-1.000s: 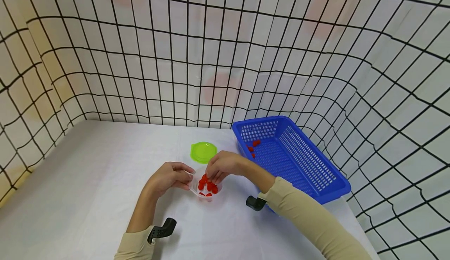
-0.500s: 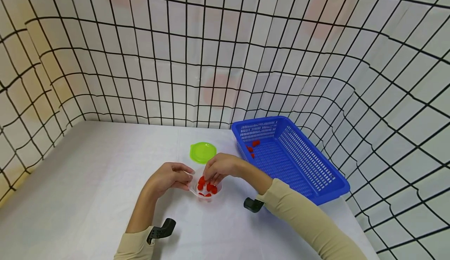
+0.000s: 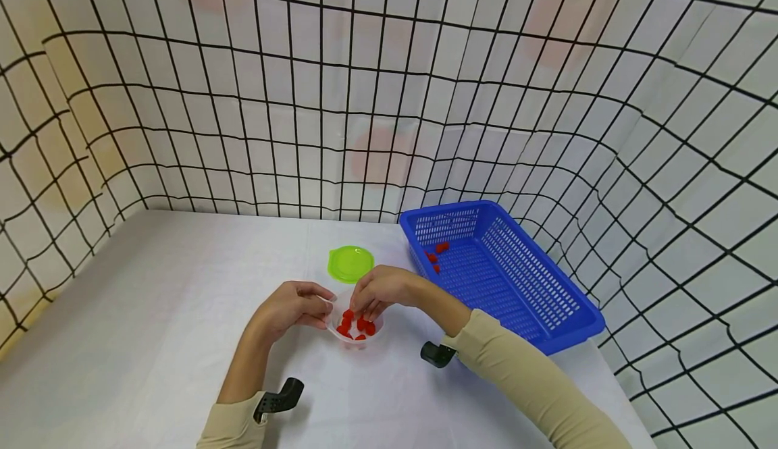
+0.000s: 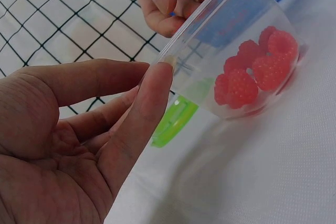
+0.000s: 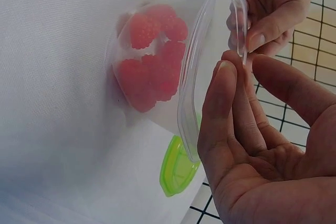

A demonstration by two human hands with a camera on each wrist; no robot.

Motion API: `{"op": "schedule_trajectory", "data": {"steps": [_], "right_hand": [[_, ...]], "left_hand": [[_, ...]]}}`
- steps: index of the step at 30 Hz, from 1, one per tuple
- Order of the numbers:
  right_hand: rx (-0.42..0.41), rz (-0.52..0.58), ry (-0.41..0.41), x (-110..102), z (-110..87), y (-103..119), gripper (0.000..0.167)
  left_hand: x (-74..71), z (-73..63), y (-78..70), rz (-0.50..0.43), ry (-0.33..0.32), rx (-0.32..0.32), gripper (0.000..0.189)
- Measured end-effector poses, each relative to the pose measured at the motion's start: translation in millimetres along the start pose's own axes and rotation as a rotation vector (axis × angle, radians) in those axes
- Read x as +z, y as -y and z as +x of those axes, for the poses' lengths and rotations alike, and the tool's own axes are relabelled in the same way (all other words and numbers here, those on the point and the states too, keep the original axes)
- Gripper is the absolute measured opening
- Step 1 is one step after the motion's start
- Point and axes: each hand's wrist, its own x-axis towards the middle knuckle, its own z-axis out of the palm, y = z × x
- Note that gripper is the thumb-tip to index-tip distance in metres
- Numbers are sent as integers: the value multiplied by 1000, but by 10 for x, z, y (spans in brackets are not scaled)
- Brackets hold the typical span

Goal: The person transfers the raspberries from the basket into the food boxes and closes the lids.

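Observation:
A small clear plastic tub (image 3: 355,344) stands on the white table, with several red raspberries (image 4: 242,86) lying at its bottom. My left hand (image 3: 294,306) pinches the tub's rim between thumb and fingers from the left side. Over the tub's opening, my right hand (image 3: 386,288) points its fingers downward and inward. The right wrist view shows the right thumb and fingertips a little apart, with nothing visible between them. Behind the tub lies a bright green lid (image 3: 351,264), flat on the table.
To the right stands a blue perforated basket (image 3: 589,321), partly behind the right forearm. Several more raspberries (image 3: 442,247) sit in its far left corner. Black wire mesh (image 3: 292,145) backed with white sheeting borders the table at the back and sides.
Inside the tub, red raspberries have shifted from under the right fingertips toward the tub's lower left. The right hand has moved slightly left; the left hand keeps its place on the rim.

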Motion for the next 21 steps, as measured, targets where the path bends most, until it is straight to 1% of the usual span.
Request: {"op": "schedule_trajectory", "data": {"steps": [5,9,12,15,21], "right_hand": [[-6,7,9,-10,1,-9,19],[-20,3,24,-36,-32,6,27],[-36,1,16,-84,-85,39,32],[-50,14,-11,-166,-149,86,35],[-64,46,-106,-428,-278,162,32]], "left_hand": [[-1,-1,6,7,0,2,34],[1,-7,11,5,-10,-9,32],[3,-9,13,7,-9,-10,32],[2,-7,5,9,-5,-3,33],[11,-6,3,5,-3,-1,35]]}}
